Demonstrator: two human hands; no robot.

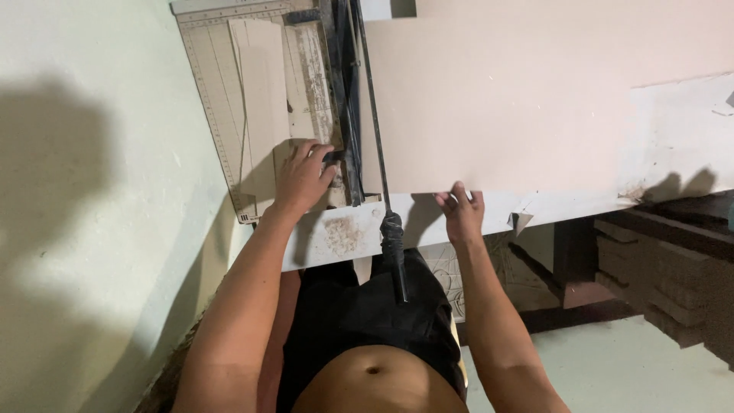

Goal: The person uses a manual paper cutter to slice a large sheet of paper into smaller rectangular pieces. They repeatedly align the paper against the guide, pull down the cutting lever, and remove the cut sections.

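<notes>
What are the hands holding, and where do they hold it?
The right hand pinches the big pale sheet at its near edge. The left hand presses flat on the paper cutter, gripping nothing.

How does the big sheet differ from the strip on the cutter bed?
The big sheet is wide and lies right of the blade arm, its near edge under the right hand. The strip is narrow and lies left of the blade on the ruled cutter bed, with the left hand near its end. The sheet reaches past the bed; the strip fits within it. Both are pale beige and lie flat.
</notes>
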